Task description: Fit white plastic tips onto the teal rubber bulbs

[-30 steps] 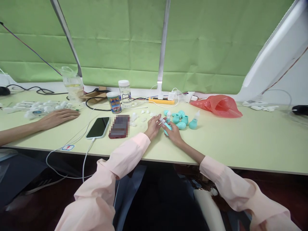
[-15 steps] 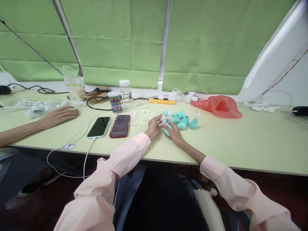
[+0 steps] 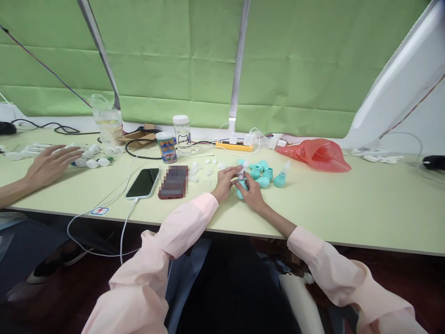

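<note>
Between my hands a teal rubber squeeze bulb (image 3: 239, 192) stands nearly upright at the table, with a clear plastic nozzle (image 3: 241, 176) at its neck. My right hand (image 3: 254, 193) is closed around the bulb. My left hand (image 3: 224, 183) pinches the nozzle; whether it is fully seated cannot be seen behind the fingers. Just beyond my right hand lie several loose teal bulbs (image 3: 263, 182), some with open necks. A teal bulb with a clear nozzle (image 3: 279, 180) stands upright to their right. Small clear and white plastic parts (image 3: 207, 173) are scattered left of my left hand.
On the left are a charging phone (image 3: 142, 183), a dark red phone (image 3: 173, 183), a printed cup (image 3: 167, 147) and a clear bottle (image 3: 182, 135). Behind lie a yellow power strip (image 3: 234, 146) and a red plastic bag (image 3: 316, 154). Another person's hand (image 3: 52, 168) rests over white parts.
The bulb and nozzle have turned from tilted to nearly upright, with my left hand shifted slightly right. The other person's hand has moved left.
</note>
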